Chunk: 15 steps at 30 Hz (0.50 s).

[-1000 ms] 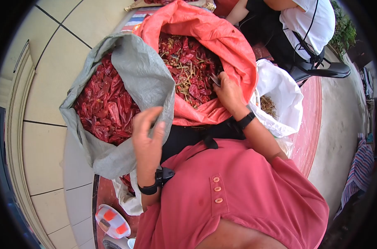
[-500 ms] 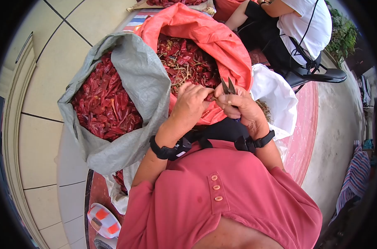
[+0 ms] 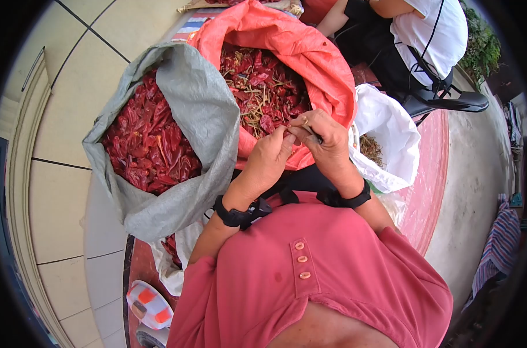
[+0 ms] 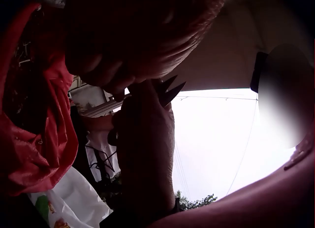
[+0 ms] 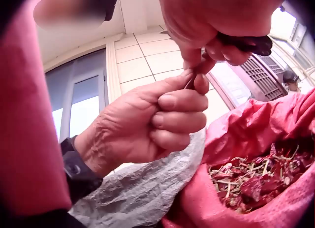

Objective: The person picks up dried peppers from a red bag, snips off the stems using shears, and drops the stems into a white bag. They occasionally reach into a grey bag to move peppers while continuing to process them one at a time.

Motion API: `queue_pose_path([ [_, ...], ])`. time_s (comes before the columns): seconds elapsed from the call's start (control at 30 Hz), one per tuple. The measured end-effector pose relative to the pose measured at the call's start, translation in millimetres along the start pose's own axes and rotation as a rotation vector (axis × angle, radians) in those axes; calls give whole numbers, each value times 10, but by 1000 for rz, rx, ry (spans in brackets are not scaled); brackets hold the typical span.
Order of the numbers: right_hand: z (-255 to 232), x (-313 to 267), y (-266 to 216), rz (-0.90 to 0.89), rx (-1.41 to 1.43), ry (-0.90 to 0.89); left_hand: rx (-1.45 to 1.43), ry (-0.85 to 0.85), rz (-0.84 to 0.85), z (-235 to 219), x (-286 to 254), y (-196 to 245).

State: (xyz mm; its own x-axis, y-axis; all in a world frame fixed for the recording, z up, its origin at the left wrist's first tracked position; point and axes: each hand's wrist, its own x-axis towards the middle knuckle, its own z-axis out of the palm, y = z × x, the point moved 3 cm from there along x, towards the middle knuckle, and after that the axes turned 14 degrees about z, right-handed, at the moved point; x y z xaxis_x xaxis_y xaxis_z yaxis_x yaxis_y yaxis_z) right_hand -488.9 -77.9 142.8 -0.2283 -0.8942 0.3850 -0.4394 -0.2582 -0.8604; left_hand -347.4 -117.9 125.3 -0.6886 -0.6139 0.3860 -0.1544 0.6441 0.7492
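Over the near rim of the red sack (image 3: 333, 87), the two hands meet at the fingertips. My left hand (image 3: 267, 159) pinches a small dark-red dried chili (image 5: 189, 82) between thumb and forefinger, its other fingers curled in. Most of the chili is hidden by the fingers. Held in my right hand (image 3: 328, 145) is a pair of scissors, with pointed blades (image 4: 172, 93) parted in the left wrist view and a black handle (image 5: 248, 44) in the right wrist view. The right fingertips are right at the pinched chili.
Dried red chilies (image 3: 150, 136) fill the grey sack (image 3: 202, 93) on the left. Chilies and pale stems (image 3: 260, 95) lie in the red sack. A white bag (image 3: 400, 136) with stems stands at right. A seated person (image 3: 426, 40) is behind it.
My left hand has come from the grey sack to join the right hand. The right hand has drawn back from inside the red sack, and its scissors blades have turned out of the head view.
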Motion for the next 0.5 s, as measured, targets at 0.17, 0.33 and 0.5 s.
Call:
queue_pose_path([
  [0.17,74,-10,51,518,565,-101,-95,-4,62,-11,-25,44],
  [0.33,180,-31,255,793,1025,-374,130,20,180,41,-61,-95],
  [0.5,205,-40,336,989,1278,-434,50,22,168,43,-12,-66],
])
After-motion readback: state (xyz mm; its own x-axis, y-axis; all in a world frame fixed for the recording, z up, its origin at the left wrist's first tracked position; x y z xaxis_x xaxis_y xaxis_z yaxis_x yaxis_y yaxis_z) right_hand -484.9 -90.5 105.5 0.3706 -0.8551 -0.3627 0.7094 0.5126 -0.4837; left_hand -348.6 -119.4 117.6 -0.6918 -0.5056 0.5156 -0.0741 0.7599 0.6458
